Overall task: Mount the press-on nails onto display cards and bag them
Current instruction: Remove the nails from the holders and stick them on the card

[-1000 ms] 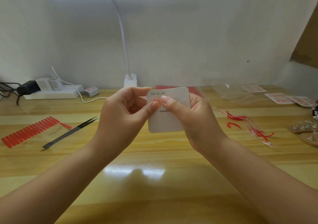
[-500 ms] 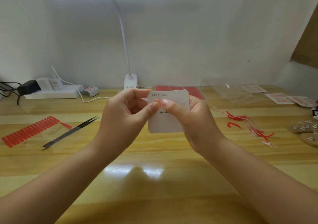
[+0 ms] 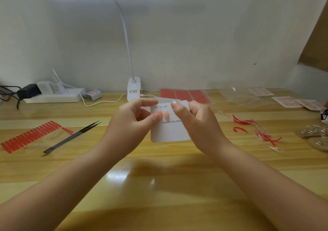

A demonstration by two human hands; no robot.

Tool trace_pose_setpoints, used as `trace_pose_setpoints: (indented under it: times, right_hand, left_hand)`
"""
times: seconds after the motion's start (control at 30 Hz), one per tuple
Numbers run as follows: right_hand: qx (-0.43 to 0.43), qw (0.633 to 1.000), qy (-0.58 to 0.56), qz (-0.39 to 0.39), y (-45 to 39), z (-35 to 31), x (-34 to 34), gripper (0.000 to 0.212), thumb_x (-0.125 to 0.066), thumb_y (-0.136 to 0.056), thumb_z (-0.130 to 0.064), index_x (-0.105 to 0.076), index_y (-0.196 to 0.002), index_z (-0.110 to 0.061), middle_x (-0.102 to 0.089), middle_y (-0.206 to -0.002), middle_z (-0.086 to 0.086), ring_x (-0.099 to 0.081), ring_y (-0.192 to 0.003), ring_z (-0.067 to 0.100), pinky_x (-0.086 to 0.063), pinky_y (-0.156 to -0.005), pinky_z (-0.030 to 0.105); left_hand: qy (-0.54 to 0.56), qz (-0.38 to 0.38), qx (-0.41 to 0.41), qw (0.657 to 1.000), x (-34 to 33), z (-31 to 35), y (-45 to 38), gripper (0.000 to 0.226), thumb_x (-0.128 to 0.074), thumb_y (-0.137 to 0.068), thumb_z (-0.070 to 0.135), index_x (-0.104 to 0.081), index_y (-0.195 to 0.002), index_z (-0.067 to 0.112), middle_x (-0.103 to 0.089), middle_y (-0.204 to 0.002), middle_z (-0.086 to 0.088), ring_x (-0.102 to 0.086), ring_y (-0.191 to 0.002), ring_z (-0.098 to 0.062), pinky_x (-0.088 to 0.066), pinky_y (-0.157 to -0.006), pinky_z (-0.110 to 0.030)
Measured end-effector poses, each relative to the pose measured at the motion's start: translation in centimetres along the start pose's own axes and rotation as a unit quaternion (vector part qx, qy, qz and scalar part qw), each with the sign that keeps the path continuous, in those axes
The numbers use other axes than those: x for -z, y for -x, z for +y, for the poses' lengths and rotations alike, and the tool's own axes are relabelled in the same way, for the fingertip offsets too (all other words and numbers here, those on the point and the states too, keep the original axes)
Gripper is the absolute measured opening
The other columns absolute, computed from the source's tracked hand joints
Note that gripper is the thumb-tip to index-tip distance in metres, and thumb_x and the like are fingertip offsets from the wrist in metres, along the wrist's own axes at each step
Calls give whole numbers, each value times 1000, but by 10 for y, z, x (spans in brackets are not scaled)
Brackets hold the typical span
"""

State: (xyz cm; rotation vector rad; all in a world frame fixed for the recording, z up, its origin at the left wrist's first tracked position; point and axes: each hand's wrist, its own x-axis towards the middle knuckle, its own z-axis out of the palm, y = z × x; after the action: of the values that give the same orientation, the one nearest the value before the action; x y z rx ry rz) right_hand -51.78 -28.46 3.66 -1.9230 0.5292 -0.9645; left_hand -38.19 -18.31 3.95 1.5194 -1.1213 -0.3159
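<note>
Card: white display card [image 3: 170, 131] printed "Handmade Nail", held upright above the desk [image 3: 159, 177], between both hands.
Nails on card: two pale pink press-on nails [image 3: 163, 114] side by side near the upper left of the card.
Left hand [image 3: 131, 124]: fingers curled, pinching the card's left edge, thumb tip beside the nails.
Right hand [image 3: 197, 124]: fingers curled round the card's right edge, thumb on the card's face near the top.
Desk, left: strip of red adhesive tabs [image 3: 30, 136]; black tweezers [image 3: 72, 136] just beside it.
Desk, rear: white power strip [image 3: 53, 97] with plugs; lamp base [image 3: 134, 88]; red sheets [image 3: 184, 94]; clear bags [image 3: 237, 97]; finished cards [image 3: 287, 102].
Desk, right: peeled red backing scraps [image 3: 257, 131]; wooden pieces carrying small nails [image 3: 314, 134], blurred.
</note>
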Motion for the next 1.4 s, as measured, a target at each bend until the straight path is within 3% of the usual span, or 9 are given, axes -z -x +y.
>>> trace_pose_setpoints:
  times: [0.1,0.17,0.23,0.37,0.67,0.87,1.03,1.2,1.4]
  right_hand:
    - [-5,995,80,66,-4,13,6,46,-51,-95,-46,-50,-66,-10,-48,-56,-7,-44,-52,10,-32,-53,26]
    - [3,986,139,87,-5,20,10,35,-47,-95,-44,-58,-77,-16,-59,-64,-10,-54,-59,8,-40,-55,28]
    - [24,974,206,86,-6,26,12,31,-45,-96,-41,-59,-80,-18,-59,-66,-9,-54,-58,7,-41,-52,29]
    - [82,930,351,77,-4,37,11,29,-49,-95,-24,-50,-68,-13,-48,-61,-5,-43,-55,16,-23,-46,26]
    - [46,887,459,0,-2,51,9,30,-49,-93,-43,-72,-91,-25,-67,-72,-4,-59,-65,17,-31,-48,23]
    - [25,892,451,-7,-4,60,7,31,-49,-94,-45,-74,-97,-26,-69,-79,-6,-60,-72,17,-40,-54,26]
    - [10,901,433,-14,-4,63,5,32,-49,-94,-43,-74,-95,-23,-70,-79,-5,-61,-73,18,-47,-57,27]
    - [18,896,443,4,-4,63,2,34,-49,-96,-36,-71,-80,-17,-54,-59,-4,-50,-58,19,-23,-43,25]
    - [-3,896,443,5,-8,62,2,36,-49,-96,-39,-69,-77,-17,-55,-59,-3,-52,-60,20,-27,-45,24]
  left_hand:
    - [-52,-25,26,998,-2,-11,-2,23,-71,-85,22,-66,-108,23,-64,-75,-9,-54,-63,-9,-42,-58,-18]
    - [-106,-60,44,992,-6,-17,-1,23,-69,-85,22,-66,-108,22,-58,-71,3,-51,-61,-4,-38,-53,-11]
    - [-176,-101,50,978,-9,-21,2,25,-67,-86,27,-65,-110,25,-56,-72,9,-52,-63,-4,-37,-52,-12]
    - [-307,-116,15,945,-9,-25,7,24,-62,-86,41,-62,-109,36,-59,-79,14,-54,-75,-1,-44,-64,-24]
    - [-461,-116,-63,878,-14,-30,13,36,-51,-86,55,-57,-116,37,-53,-94,16,-49,-94,-8,-41,-75,-27]
    - [-396,-46,-69,914,-16,-40,12,50,-54,-88,47,-42,-133,30,-53,-123,12,-46,-115,-9,-38,-95,-28]
    - [-334,-130,-12,933,-18,-51,10,79,-52,-91,47,-8,-153,27,-31,-154,5,-25,-141,-10,-22,-115,-34]
    - [-297,-138,-6,945,-16,-55,9,76,-51,-92,47,-7,-153,32,-35,-152,7,-23,-141,-12,-16,-114,-33]
    - [-296,-118,-37,947,-19,-53,12,73,-53,-92,44,-14,-152,32,-43,-146,11,-29,-132,-7,-17,-98,-21]
